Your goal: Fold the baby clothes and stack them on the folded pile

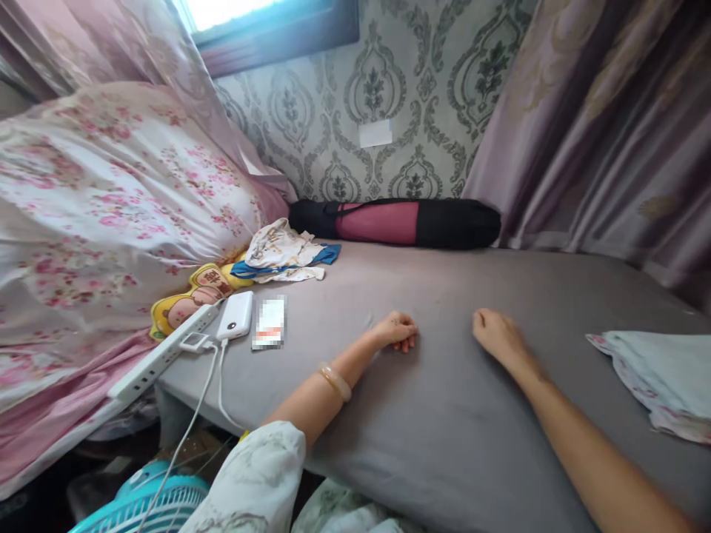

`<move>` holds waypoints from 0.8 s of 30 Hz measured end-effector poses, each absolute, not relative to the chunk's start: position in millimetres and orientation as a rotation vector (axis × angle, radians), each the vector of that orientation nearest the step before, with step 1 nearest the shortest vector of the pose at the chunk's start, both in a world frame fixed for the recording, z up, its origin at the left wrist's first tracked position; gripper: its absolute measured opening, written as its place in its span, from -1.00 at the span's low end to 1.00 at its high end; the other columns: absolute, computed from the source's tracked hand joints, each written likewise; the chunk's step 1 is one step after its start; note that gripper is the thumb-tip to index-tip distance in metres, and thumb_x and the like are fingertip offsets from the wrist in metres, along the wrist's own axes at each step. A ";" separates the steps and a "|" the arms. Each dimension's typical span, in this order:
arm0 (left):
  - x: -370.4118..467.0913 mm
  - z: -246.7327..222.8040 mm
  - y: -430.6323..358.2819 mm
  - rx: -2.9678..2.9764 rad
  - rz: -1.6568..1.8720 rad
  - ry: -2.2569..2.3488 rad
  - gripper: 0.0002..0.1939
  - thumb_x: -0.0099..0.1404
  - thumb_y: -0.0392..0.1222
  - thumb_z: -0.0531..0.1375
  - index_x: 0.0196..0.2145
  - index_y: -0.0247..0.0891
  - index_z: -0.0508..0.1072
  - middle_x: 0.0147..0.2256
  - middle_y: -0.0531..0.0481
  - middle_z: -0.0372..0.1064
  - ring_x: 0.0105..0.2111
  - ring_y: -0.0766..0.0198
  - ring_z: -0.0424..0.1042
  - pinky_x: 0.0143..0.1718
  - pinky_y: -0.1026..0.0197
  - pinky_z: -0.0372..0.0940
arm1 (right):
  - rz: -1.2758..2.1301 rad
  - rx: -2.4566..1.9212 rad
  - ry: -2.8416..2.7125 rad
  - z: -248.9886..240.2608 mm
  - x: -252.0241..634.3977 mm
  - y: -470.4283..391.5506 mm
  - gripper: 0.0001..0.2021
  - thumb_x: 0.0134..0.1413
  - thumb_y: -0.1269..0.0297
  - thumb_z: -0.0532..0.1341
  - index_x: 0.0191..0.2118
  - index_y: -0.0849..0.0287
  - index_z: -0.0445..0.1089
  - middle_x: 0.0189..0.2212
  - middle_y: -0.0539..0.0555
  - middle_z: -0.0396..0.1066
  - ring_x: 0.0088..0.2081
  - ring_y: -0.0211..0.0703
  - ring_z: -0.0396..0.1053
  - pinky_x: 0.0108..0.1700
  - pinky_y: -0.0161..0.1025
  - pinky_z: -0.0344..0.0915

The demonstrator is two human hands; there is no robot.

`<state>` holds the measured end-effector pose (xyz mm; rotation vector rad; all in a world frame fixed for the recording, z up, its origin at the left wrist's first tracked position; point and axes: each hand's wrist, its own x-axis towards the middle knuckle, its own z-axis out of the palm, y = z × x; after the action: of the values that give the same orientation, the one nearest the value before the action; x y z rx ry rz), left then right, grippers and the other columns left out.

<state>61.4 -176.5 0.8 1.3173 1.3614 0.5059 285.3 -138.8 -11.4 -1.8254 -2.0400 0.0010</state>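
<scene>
My left hand (397, 331) is over the grey bed sheet (433, 422) near the middle of the view, fingers curled downward, with no object showing in them. A pale bangle (335, 381) sits on that forearm. To its right, apart from it, my right hand (497, 334) is closed into a loose fist close to the same sheet, slightly blurred. Nothing shows between its fingers, though the palm side is hidden. A small pale mark or crease lies in the sheet beside my left wrist.
At the left are a power strip (161, 355), a white power bank (236, 314), a blurred-out rectangular item (269, 323), crumpled clothes (283, 252) and a yellow cushion (183, 303). A rolled bag (378, 222) lies along the wall. Folded cloth (661, 377) is at right; a fan (149, 496) below.
</scene>
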 end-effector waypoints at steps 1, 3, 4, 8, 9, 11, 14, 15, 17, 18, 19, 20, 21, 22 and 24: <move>58.8 2.2 -176.3 1.303 0.486 1.336 -0.85 0.33 -0.34 0.04 -0.35 -0.31 0.39 -0.62 0.11 0.34 -0.69 0.44 0.30 -0.65 0.38 0.09 | 0.031 -1.818 -2.094 -11.4 273.8 -137.6 -0.76 0.30 0.27 0.04 -0.24 0.11 0.46 -0.22 0.20 0.46 -0.23 -0.05 0.42 -0.23 -0.13 0.32; 48.6 5.8 -175.6 1.283 0.473 1.297 -0.84 0.33 -0.32 0.04 -0.36 -0.31 0.39 -0.58 0.08 0.39 -0.66 0.43 0.35 -0.62 0.38 0.13 | 0.095 -1.786 -2.211 -11.9 249.5 -136.8 -0.72 0.28 0.31 -0.01 -0.28 0.15 0.45 -0.29 0.20 0.48 -0.28 -0.05 0.42 -0.27 -0.16 0.24; 40.4 8.1 -174.6 1.276 0.494 1.299 -0.85 0.33 -0.30 0.05 -0.37 -0.31 0.40 -0.56 0.07 0.40 -0.65 0.43 0.35 -0.61 0.38 0.14 | 0.115 -1.768 -2.248 -12.7 238.6 -137.4 -0.72 0.27 0.31 -0.02 -0.27 0.17 0.44 -0.28 0.21 0.48 -0.27 -0.06 0.41 -0.28 -0.18 0.21; -15.5 22.0 -163.6 1.188 0.759 1.483 -0.88 0.26 -0.28 0.13 -0.41 -0.33 0.42 -0.53 0.00 0.44 -0.62 0.40 0.37 -0.57 0.36 0.16 | 0.103 -1.749 -2.248 -20.0 215.3 -142.7 -0.75 0.26 0.25 0.00 -0.24 0.17 0.40 -0.25 0.18 0.46 -0.26 -0.08 0.39 -0.31 -0.22 0.13; -35.1 26.9 -159.7 1.136 0.873 1.575 -0.89 0.24 -0.27 0.15 -0.42 -0.34 0.44 -0.51 -0.04 0.46 -0.60 0.37 0.40 -0.56 0.35 0.18 | 0.091 -1.742 -2.232 -22.8 214.8 -143.6 -0.76 0.26 0.24 0.01 -0.24 0.17 0.39 -0.25 0.17 0.45 -0.26 -0.08 0.38 -0.31 -0.22 0.12; -78.3 37.8 -151.8 1.034 1.107 1.784 -0.91 0.19 -0.25 0.19 -0.42 -0.33 0.44 -0.48 -0.08 0.48 -0.57 0.33 0.43 -0.53 0.33 0.21 | 0.071 -1.714 -2.201 -28.2 216.7 -144.2 -0.78 0.25 0.24 0.01 -0.26 0.16 0.38 -0.27 0.16 0.44 -0.28 -0.09 0.36 -0.32 -0.22 0.10; -144.6 53.4 -143.5 0.930 1.286 2.007 -0.92 0.15 -0.25 0.19 -0.39 -0.31 0.42 -0.44 -0.08 0.46 -0.47 0.30 0.46 -0.44 0.32 0.24 | 0.065 -1.667 -2.169 -34.3 219.9 -143.0 -0.80 0.23 0.25 0.02 -0.29 0.14 0.37 -0.30 0.15 0.42 -0.29 -0.08 0.34 -0.32 -0.22 0.09; -164.9 57.8 -142.2 0.897 1.325 2.088 -0.92 0.13 -0.26 0.17 -0.38 -0.32 0.42 -0.45 -0.10 0.46 -0.42 0.25 0.47 -0.40 0.29 0.25 | 0.063 -1.662 -2.158 -35.6 220.2 -142.6 -0.80 0.22 0.25 0.02 -0.30 0.14 0.36 -0.31 0.14 0.42 -0.29 -0.08 0.33 -0.32 -0.21 0.08; -200.8 64.8 -141.8 0.840 1.390 2.262 -0.86 0.06 -0.30 0.16 -0.36 -0.33 0.43 -0.44 -0.13 0.46 -0.28 0.10 0.48 -0.30 0.19 0.28 | 0.053 -1.654 -2.148 -37.7 219.9 -142.1 -0.80 0.22 0.24 0.02 -0.31 0.13 0.35 -0.32 0.14 0.41 -0.30 -0.08 0.32 -0.33 -0.21 0.08; -216.3 67.4 -142.5 0.823 1.416 2.353 -0.83 0.01 -0.31 0.17 -0.36 -0.32 0.44 -0.40 -0.15 0.47 -0.20 0.02 0.46 -0.22 0.13 0.27 | 0.044 -1.648 -2.147 -38.6 219.7 -141.8 -0.80 0.22 0.24 0.01 -0.32 0.13 0.35 -0.32 0.14 0.41 -0.30 -0.08 0.32 -0.33 -0.21 0.09; -230.2 69.4 -143.6 0.810 1.423 2.437 -0.81 -0.04 -0.32 0.18 -0.37 -0.31 0.45 -0.36 -0.17 0.48 -0.11 -0.05 0.42 -0.13 0.08 0.24 | 0.033 -1.639 -2.149 -39.5 219.6 -141.6 -0.79 0.22 0.23 0.01 -0.32 0.12 0.34 -0.32 0.14 0.41 -0.31 -0.08 0.32 -0.33 -0.21 0.09; -242.6 70.8 -145.0 0.800 1.420 2.507 -0.78 -0.07 -0.33 0.19 -0.37 -0.31 0.46 -0.29 -0.21 0.49 -0.03 -0.11 0.37 -0.04 0.02 0.19 | 0.019 -1.629 -2.152 -40.5 219.8 -141.3 -0.79 0.22 0.23 0.00 -0.33 0.12 0.34 -0.33 0.14 0.40 -0.31 -0.07 0.31 -0.33 -0.20 0.09; -253.6 71.8 -146.3 0.786 1.415 2.570 -0.74 -0.08 -0.33 0.20 -0.34 -0.31 0.46 -0.22 -0.26 0.48 0.04 -0.15 0.31 0.02 -0.03 0.13 | 0.007 -1.617 -2.157 -41.6 220.2 -140.9 -0.79 0.22 0.23 0.00 -0.33 0.12 0.33 -0.34 0.14 0.40 -0.31 -0.07 0.31 -0.32 -0.20 0.10; -263.4 72.3 -147.5 0.774 1.401 2.635 -0.70 -0.08 -0.32 0.21 -0.29 -0.32 0.46 -0.14 -0.30 0.45 0.08 -0.17 0.25 0.07 -0.05 0.08 | -0.002 -1.607 -2.161 -42.6 220.8 -140.5 -0.79 0.21 0.22 -0.01 -0.33 0.12 0.33 -0.34 0.13 0.39 -0.31 -0.07 0.31 -0.31 -0.20 0.10; -279.5 72.3 -148.4 0.755 1.325 2.789 -0.61 -0.04 -0.29 0.22 -0.18 -0.32 0.45 -0.03 -0.35 0.38 0.12 -0.17 0.19 0.09 -0.07 0.04 | -0.007 -1.591 -2.170 -44.1 222.1 -139.9 -0.79 0.21 0.23 -0.01 -0.34 0.11 0.32 -0.35 0.12 0.39 -0.31 -0.07 0.31 -0.30 -0.20 0.11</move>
<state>-279.5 -148.4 72.3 0.7553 2.7890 1.3250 222.1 -139.9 -44.1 -1.5910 -2.1700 -0.0071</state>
